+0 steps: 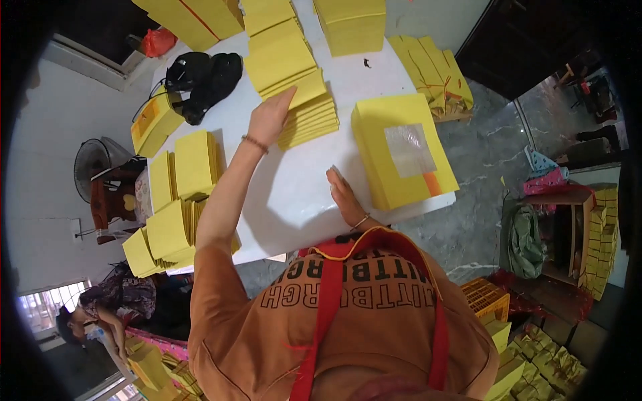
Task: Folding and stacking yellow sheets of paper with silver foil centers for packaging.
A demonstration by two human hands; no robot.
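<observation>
A fanned row of yellow paper sheets lies on the white table, its layers overlapping like steps. My left hand reaches over the left edge of this row, with its fingers closed at the edge of the upper sheets; the fingertips are partly hidden. My right hand is held near the front edge of the table with its fingers stretched out and nothing in them. Just right of it stands a tall yellow paper stack with a clear, shiny patch on top.
More yellow stacks stand at the table's left and far side. A black bag-like bundle lies at the far left. Beyond the white table are a fan, an orange crate and another person handling yellow paper.
</observation>
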